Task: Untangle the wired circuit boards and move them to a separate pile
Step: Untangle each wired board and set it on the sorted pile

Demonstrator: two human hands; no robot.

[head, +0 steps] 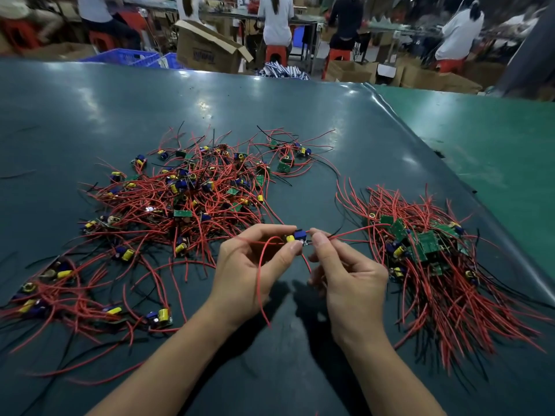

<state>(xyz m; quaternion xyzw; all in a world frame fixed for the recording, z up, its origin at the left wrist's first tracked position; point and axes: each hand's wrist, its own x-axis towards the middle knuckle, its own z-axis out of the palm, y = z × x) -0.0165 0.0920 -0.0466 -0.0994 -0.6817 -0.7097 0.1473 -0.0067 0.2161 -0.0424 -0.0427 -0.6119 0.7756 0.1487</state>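
A: Where was the board being worked on?

B: Lifted off the surface (90, 115), between the two hands and just right of the tangled heap (186, 193). The held circuit board (295, 238) was small, with a blue part and a yellow capacitor showing.

A: How did each grip stand?

B: The left hand (252, 271) pinched the board between thumb and forefinger, the other fingers loosely curled under. The right hand (345, 271) pinched the wires where they leave the board, fingertips pressed together on a red wire (348, 234) that ran off to the right.

A: Why hold it like that?

B: I judged one hand steadied the board while the other gathered its leads, so they could be drawn free without dragging neighbours along. Another red lead (261, 283) looped down across the left palm and hung free, apparently already clear.

A: And the two heaps?

B: Right of the tangled heap lay the sorted pile (435, 259), its boards clustered together and its wires fanned mostly one way, towards the person. That looked deliberate, to stop them knotting again. The tangled heap had wires crossing every way.

A: How far along?

B: Seemingly midway; the tangled heap looked the larger. Whether the taut red wire was caught in the sorted pile, I could not tell.
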